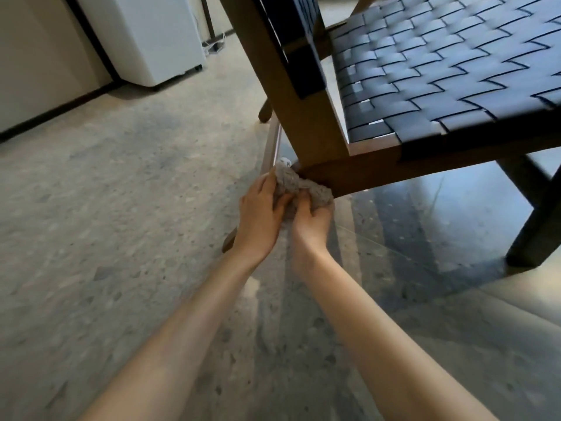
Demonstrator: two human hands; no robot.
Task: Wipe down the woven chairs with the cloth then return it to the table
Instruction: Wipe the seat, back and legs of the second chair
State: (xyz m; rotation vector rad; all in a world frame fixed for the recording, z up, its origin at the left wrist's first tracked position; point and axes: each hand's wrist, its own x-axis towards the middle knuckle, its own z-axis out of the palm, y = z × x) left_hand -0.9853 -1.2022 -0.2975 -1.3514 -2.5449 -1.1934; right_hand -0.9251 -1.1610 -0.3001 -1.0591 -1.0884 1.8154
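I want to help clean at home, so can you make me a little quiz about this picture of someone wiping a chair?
1. True or false: only one hand holds the cloth.
2. Which thing is the cloth pressed against? A) the floor B) the wooden frame of the chair C) the white unit by the wall
3. Fill the gap: the chair's seat is made of dark ____ strips, not one solid board.

Key
1. False: the left hand and the right hand both grip it.
2. B
3. woven
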